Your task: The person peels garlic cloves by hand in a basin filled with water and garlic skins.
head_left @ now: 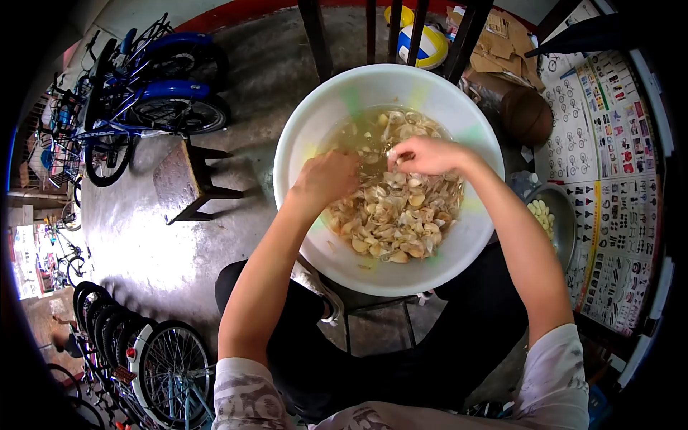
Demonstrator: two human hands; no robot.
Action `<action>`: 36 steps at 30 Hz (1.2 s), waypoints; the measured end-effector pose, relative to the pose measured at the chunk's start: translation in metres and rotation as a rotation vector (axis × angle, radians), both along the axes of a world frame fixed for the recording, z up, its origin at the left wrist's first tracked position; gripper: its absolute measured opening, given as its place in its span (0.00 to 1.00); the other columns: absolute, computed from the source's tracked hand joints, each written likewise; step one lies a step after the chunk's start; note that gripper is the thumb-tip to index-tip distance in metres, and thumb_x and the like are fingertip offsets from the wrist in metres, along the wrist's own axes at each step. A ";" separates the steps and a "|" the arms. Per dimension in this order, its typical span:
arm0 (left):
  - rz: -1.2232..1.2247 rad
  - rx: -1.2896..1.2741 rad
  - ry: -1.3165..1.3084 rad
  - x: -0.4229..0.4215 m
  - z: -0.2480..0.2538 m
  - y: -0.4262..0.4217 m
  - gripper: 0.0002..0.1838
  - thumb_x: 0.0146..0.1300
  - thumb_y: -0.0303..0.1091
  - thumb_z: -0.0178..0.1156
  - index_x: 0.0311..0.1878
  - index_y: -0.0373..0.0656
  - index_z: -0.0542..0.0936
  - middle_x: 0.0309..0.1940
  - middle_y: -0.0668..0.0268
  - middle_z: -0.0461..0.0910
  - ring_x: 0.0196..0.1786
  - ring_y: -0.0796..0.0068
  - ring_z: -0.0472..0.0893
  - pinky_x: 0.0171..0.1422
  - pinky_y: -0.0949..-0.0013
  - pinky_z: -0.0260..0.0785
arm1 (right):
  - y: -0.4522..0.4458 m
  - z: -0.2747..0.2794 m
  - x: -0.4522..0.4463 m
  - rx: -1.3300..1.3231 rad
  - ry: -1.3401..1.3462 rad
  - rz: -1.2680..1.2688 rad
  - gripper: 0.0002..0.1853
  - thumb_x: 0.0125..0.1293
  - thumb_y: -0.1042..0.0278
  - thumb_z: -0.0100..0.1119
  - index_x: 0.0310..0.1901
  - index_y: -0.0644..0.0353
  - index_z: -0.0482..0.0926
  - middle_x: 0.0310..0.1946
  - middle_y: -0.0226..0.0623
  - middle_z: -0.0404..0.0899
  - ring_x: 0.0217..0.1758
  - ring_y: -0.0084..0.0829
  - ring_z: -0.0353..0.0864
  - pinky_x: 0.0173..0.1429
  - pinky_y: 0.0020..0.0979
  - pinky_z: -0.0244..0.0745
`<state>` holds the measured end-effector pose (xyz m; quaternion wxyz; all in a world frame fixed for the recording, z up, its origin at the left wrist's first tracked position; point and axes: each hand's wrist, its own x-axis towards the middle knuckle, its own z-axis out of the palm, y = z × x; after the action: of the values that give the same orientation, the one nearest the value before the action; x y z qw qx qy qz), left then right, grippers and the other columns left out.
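Observation:
A large white basin stands in front of me, with water and many garlic cloves and loose skins in it. My left hand is over the left part of the water, blurred, its fingertips hard to make out. Above the cloves, right of the middle, my right hand has its thumb and fingers pinched together on something small and pale that I cannot make out. The two hands are apart. To the right of the basin, a metal bowl holds pale peeled cloves.
A wooden stool is on the floor at the left, near blue bicycles. More bicycle wheels stand at the lower left. Dark bars, a ball and cardboard lie beyond the basin. Printed sheets cover the right side.

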<state>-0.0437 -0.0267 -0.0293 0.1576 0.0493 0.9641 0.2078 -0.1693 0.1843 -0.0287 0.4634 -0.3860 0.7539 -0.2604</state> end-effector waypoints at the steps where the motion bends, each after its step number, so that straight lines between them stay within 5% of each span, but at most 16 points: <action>1: -0.013 -0.073 0.024 0.001 0.006 0.000 0.21 0.58 0.32 0.61 0.56 0.47 0.80 0.51 0.60 0.82 0.49 0.56 0.83 0.57 0.58 0.74 | 0.003 0.000 -0.001 0.001 -0.001 -0.001 0.12 0.63 0.70 0.61 0.48 0.55 0.84 0.37 0.36 0.83 0.42 0.29 0.81 0.47 0.32 0.74; 8: 0.026 -0.143 0.094 0.000 0.031 0.002 0.19 0.61 0.31 0.58 0.56 0.45 0.80 0.56 0.61 0.80 0.57 0.57 0.79 0.61 0.59 0.72 | 0.006 0.019 -0.003 0.072 -0.444 -0.510 0.16 0.65 0.74 0.50 0.52 0.59 0.79 0.37 0.28 0.78 0.32 0.20 0.74 0.33 0.26 0.70; 10: -0.066 0.302 0.158 -0.001 0.023 -0.002 0.19 0.63 0.27 0.54 0.58 0.44 0.79 0.57 0.59 0.79 0.60 0.58 0.78 0.64 0.61 0.71 | 0.005 0.018 -0.002 0.073 -0.423 -0.474 0.16 0.65 0.75 0.49 0.52 0.58 0.79 0.38 0.28 0.78 0.31 0.19 0.73 0.32 0.25 0.70; 14: -0.009 0.574 0.151 -0.010 0.018 -0.003 0.19 0.65 0.24 0.51 0.59 0.43 0.78 0.58 0.57 0.78 0.62 0.56 0.76 0.66 0.62 0.70 | 0.007 -0.004 -0.003 0.089 -0.126 -0.292 0.14 0.62 0.78 0.51 0.47 0.59 0.83 0.34 0.34 0.83 0.30 0.24 0.79 0.34 0.29 0.75; 16: 0.316 1.057 -0.168 -0.012 0.019 -0.002 0.20 0.65 0.22 0.50 0.60 0.43 0.77 0.59 0.56 0.77 0.60 0.55 0.77 0.64 0.61 0.70 | 0.014 -0.015 -0.005 0.068 0.121 -0.230 0.12 0.62 0.77 0.53 0.43 0.60 0.85 0.33 0.38 0.84 0.32 0.30 0.81 0.36 0.32 0.76; 17: 0.315 1.058 -0.166 -0.012 0.015 -0.004 0.20 0.65 0.22 0.50 0.60 0.43 0.77 0.59 0.56 0.77 0.60 0.55 0.77 0.64 0.61 0.70 | 0.018 -0.019 -0.007 0.043 0.375 -0.166 0.10 0.62 0.76 0.55 0.39 0.61 0.86 0.32 0.43 0.85 0.34 0.36 0.84 0.38 0.35 0.78; 19: 0.033 0.309 0.038 -0.008 0.006 -0.012 0.21 0.66 0.23 0.49 0.61 0.44 0.76 0.60 0.56 0.76 0.59 0.55 0.78 0.62 0.59 0.71 | 0.023 -0.008 -0.007 0.054 0.436 -0.194 0.08 0.62 0.73 0.57 0.37 0.61 0.86 0.33 0.46 0.85 0.36 0.40 0.84 0.41 0.37 0.78; 22: -0.060 -0.001 -0.074 0.003 0.008 -0.012 0.21 0.65 0.24 0.49 0.61 0.44 0.76 0.61 0.57 0.75 0.57 0.55 0.79 0.59 0.56 0.72 | 0.020 0.021 0.000 0.203 0.512 -0.214 0.08 0.61 0.69 0.60 0.35 0.62 0.86 0.35 0.48 0.85 0.40 0.45 0.85 0.45 0.40 0.78; 27: 0.024 -0.047 0.005 0.009 0.043 0.004 0.20 0.65 0.26 0.51 0.60 0.44 0.76 0.62 0.59 0.75 0.57 0.53 0.79 0.59 0.55 0.71 | 0.013 0.008 0.011 0.345 0.823 -0.321 0.09 0.59 0.63 0.64 0.33 0.61 0.86 0.39 0.43 0.85 0.45 0.44 0.85 0.50 0.42 0.78; 32: 0.044 -0.020 0.041 0.013 0.049 -0.009 0.19 0.68 0.25 0.48 0.62 0.43 0.75 0.62 0.58 0.74 0.58 0.55 0.79 0.61 0.57 0.71 | 0.006 0.001 0.018 0.369 1.132 -0.084 0.05 0.59 0.69 0.62 0.33 0.56 0.87 0.38 0.37 0.85 0.48 0.40 0.84 0.50 0.44 0.77; 34: -0.053 0.415 0.163 0.004 0.040 -0.021 0.17 0.73 0.26 0.46 0.62 0.42 0.75 0.63 0.61 0.74 0.58 0.61 0.80 0.58 0.61 0.74 | 0.000 0.014 0.022 0.413 1.128 -0.061 0.05 0.58 0.70 0.62 0.33 0.55 0.87 0.38 0.37 0.85 0.47 0.39 0.85 0.51 0.42 0.77; 35: -0.048 0.414 0.163 0.003 0.036 -0.022 0.17 0.73 0.26 0.46 0.62 0.42 0.75 0.63 0.61 0.74 0.58 0.61 0.80 0.58 0.61 0.74 | -0.004 0.018 0.025 0.452 1.122 -0.034 0.05 0.57 0.72 0.62 0.33 0.55 0.87 0.38 0.36 0.85 0.47 0.38 0.85 0.51 0.40 0.77; 36: 0.122 0.714 0.005 0.003 0.036 -0.019 0.17 0.74 0.28 0.47 0.62 0.42 0.75 0.63 0.62 0.74 0.59 0.64 0.79 0.57 0.62 0.76 | -0.006 0.016 0.027 0.444 1.121 -0.028 0.05 0.57 0.72 0.62 0.33 0.55 0.87 0.38 0.36 0.85 0.47 0.38 0.85 0.51 0.40 0.77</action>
<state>-0.0411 -0.0460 0.0066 0.1154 0.0440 0.8322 0.5405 -0.1420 0.1784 -0.0126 0.0614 -0.3487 0.9247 0.1401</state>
